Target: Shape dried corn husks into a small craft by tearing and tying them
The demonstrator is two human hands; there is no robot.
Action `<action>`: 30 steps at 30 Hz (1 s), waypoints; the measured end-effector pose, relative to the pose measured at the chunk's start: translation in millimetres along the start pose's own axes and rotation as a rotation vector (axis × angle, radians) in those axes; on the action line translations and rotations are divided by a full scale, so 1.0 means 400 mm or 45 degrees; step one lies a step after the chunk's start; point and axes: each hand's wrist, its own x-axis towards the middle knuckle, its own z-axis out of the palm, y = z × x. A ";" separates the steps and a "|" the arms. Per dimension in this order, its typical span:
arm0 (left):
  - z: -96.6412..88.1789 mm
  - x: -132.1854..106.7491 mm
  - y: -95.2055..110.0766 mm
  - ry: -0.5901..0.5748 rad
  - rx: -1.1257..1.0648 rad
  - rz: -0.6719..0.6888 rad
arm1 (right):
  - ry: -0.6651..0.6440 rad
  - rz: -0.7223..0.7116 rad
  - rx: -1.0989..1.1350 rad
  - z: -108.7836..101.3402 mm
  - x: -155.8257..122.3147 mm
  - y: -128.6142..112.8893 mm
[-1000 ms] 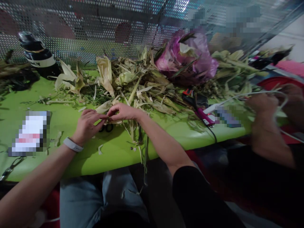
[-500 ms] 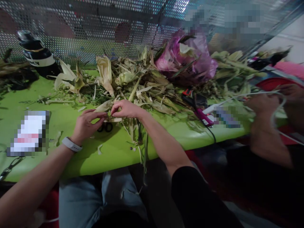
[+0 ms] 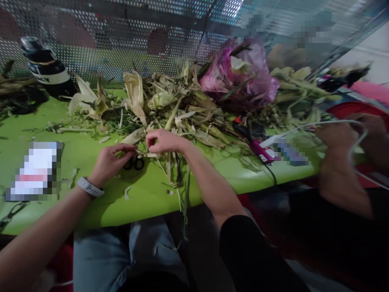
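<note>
My left hand (image 3: 110,161) and my right hand (image 3: 164,141) are held close together over the green table (image 3: 91,202). Both pinch a thin pale strip of corn husk (image 3: 142,153) stretched between their fingertips. My left wrist wears a white band (image 3: 90,187). Black scissors (image 3: 135,163) lie on the table just under the hands. A big heap of dried corn husks and leaves (image 3: 188,109) lies right behind the hands.
A pink plastic bag (image 3: 243,77) sits on the heap. A black bottle (image 3: 48,69) lies at the back left before a perforated metal screen (image 3: 121,36). A pink tool (image 3: 261,151) with a cable lies at right. Another person's hands (image 3: 340,142) hold a white cord at far right.
My hands have drawn slightly apart, the right one moving right and up a little, so the husk strip is stretched out between them. The other person's hands shifted slightly.
</note>
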 end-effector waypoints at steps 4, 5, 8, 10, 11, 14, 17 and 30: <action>0.000 0.002 -0.004 -0.016 0.010 0.000 | -0.122 0.052 -0.013 0.006 0.005 -0.005; 0.000 0.002 -0.005 -0.025 0.013 -0.004 | -0.133 0.051 -0.026 0.007 0.005 -0.005; 0.000 0.002 -0.006 -0.043 0.006 -0.019 | -0.140 0.022 -0.086 0.011 0.007 -0.006; 0.000 0.003 -0.006 -0.053 -0.017 -0.026 | -0.135 -0.037 -0.154 0.017 0.010 -0.003; 0.001 0.003 -0.006 -0.058 -0.035 -0.029 | -0.128 -0.077 -0.188 0.020 0.012 0.000; 0.002 0.004 -0.005 -0.078 -0.102 -0.062 | -0.112 -0.190 -0.229 0.030 0.018 0.012; 0.005 0.003 0.001 -0.077 -0.246 -0.176 | -0.084 -0.240 -0.195 0.036 0.021 0.020; 0.007 0.006 0.013 -0.268 -0.577 -0.306 | -0.033 -0.305 -0.274 0.048 0.033 0.027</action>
